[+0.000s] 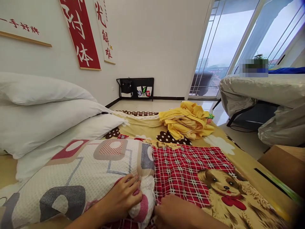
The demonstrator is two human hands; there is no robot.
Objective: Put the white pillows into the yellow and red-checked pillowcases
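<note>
View from my head | faces forward and down over patterned pillow (95,175) | left hand (125,195), right hand (175,210) close, low | wall (154,47), window (224,35) far, up top

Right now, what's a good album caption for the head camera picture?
Left hand on a patterned pillow, right hand at its end, plaid cloth beneath, white pillows stacked nearby.
</note>
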